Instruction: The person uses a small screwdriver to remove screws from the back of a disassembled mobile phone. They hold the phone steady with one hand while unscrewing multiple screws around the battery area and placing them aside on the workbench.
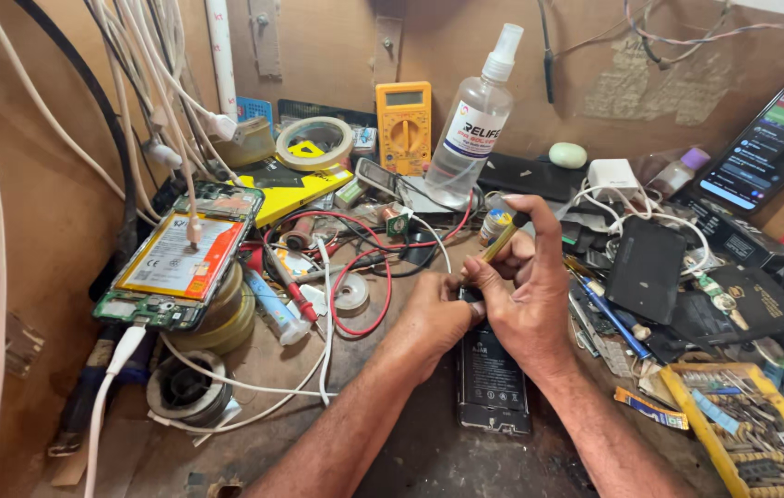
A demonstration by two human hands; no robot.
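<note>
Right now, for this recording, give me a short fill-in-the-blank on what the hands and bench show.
1. The right hand holds a thin ____ tool.
2. Both hands work over an opened ____ lying on the bench.
3. The clear spray bottle stands beside a yellow ____.
4. The left hand rests on the phone's ____ end.

Missing: yellow; phone; multimeter; top

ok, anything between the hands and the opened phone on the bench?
Nothing visible. The left hand rests on the top edge of the opened phone, and the right hand holds a yellow-handled tool just above the same spot. Red wires and blue tweezers lie off to the sides.
</note>
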